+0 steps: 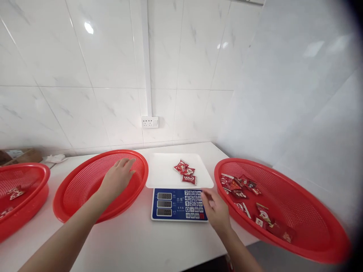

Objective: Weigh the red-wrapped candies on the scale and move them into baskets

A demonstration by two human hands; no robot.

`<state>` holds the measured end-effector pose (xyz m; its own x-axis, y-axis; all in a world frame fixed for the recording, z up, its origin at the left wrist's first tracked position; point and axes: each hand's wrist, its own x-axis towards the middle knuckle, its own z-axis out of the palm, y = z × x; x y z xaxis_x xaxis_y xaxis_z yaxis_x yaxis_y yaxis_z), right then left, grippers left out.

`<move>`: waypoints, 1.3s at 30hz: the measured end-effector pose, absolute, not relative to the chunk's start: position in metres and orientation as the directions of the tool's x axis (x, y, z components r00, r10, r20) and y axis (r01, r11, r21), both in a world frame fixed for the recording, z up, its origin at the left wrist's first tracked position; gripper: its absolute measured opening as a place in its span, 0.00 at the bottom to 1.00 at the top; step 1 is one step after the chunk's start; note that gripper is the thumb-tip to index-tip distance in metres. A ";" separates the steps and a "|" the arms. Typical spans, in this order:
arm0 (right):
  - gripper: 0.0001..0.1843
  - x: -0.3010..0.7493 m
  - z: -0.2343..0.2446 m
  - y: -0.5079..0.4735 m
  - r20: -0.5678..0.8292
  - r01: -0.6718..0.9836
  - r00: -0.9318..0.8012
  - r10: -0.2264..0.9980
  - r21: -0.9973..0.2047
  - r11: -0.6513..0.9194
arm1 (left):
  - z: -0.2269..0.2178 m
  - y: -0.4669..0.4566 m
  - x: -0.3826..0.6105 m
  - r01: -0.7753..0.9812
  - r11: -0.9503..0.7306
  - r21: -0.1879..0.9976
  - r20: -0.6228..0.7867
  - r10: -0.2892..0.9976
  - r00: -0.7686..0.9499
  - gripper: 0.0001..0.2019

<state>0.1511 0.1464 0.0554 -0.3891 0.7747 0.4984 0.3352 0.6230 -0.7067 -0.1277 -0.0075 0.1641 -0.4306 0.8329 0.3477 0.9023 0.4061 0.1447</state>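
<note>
A blue-faced digital scale (178, 204) with a white weighing tray (164, 170) stands in the middle of the white counter. Three red candy packets (185, 172) lie on the tray. My left hand (117, 178) hovers flat, fingers stretched out, inside the middle red basket (85, 185), which holds nothing. My right hand (215, 209) is beside the scale's keypad, just left of the right red basket (300, 226); its fingers are spread and hold nothing. That basket holds several red candy packets (246, 196).
A third red basket (34, 189) with a few packets sits at the far left. A wall socket (149, 122) is on the tiled wall behind the scale. A cardboard box (22, 155) and crumpled white paper (55, 158) lie at the back left. The right basket overhangs the counter edge.
</note>
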 end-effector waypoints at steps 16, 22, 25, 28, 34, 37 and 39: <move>0.18 0.014 0.138 0.186 0.250 0.469 -0.748 0.615 -0.456 0.756 | 0.036 -0.015 -0.047 0.826 -0.439 0.352 0.756 0.654 0.026 0.10; 0.27 0.013 0.146 0.218 0.138 0.432 -0.824 0.550 -0.475 0.767 | 0.034 -0.017 -0.054 0.787 -0.414 0.458 0.734 0.676 -0.072 0.08; 0.18 0.019 0.137 0.234 0.038 0.483 -0.826 0.563 -0.468 0.740 | 0.032 -0.018 -0.054 0.786 -0.409 0.464 0.727 0.683 -0.074 0.08; 0.09 0.014 0.136 0.231 0.035 0.487 -0.818 0.574 -0.488 0.724 | 0.032 -0.017 -0.053 0.784 -0.411 0.466 0.721 0.689 -0.068 0.08; 0.28 0.002 0.165 0.206 0.135 0.314 -0.867 0.480 -0.599 0.736 | 0.028 -0.016 -0.055 0.771 -0.385 0.507 0.687 0.720 -0.093 0.08; 0.35 0.020 0.166 0.211 0.059 0.387 -0.876 0.479 -0.508 0.770 | 0.025 -0.015 -0.056 0.766 -0.367 0.528 0.664 0.741 -0.102 0.08; 0.37 0.038 0.156 0.217 -0.040 0.472 -0.861 0.507 -0.434 0.768 | 0.023 -0.015 -0.055 0.762 -0.360 0.538 0.653 0.750 -0.106 0.08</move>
<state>0.0383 0.2170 0.1563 -0.8613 0.5066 -0.0400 0.4717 0.7677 -0.4338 -0.0553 -0.0150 0.0231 -0.1063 0.7501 0.6527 0.7620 -0.3603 0.5381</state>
